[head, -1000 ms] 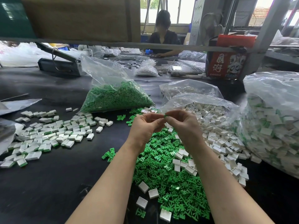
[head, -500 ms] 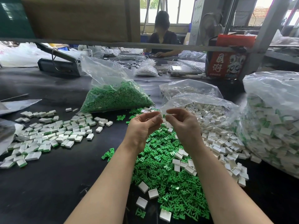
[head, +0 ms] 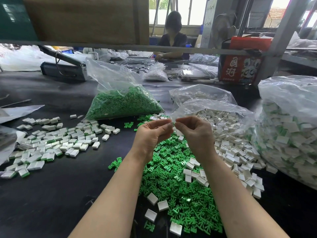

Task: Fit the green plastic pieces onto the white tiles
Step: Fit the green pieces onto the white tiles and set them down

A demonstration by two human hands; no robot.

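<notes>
1. While both hands are raised above the tabletop [head: 51, 194] in the head view, the left hand [head: 151, 134] pinches a small white tile [head: 171, 124] between thumb and fingertips, and the right hand [head: 193, 133] has its fingers curled with the tips right beside that tile. Whether the right hand holds a green piece cannot be told; nothing green shows between its fingertips.
2. Directly below the hands lies a loose heap of green plastic pieces [head: 180, 186], with a few bare white tiles scattered on and around it.
3. To the right of that heap, loose white tiles [head: 231, 143] spill from an open clear bag, so plenty of stock is unfitted.
4. On the left, a spread of finished tiles [head: 56, 141] lies on the tabletop; several show a green edge, which suggests they are already fitted.
5. A large bag [head: 291, 134] at the far right holds white tiles with green showing among them, probably more finished work.
6. Behind the heap, a full bag of green pieces [head: 123, 103] is unused.
7. Judging by these piles, the task is well under way but far from done.
</notes>
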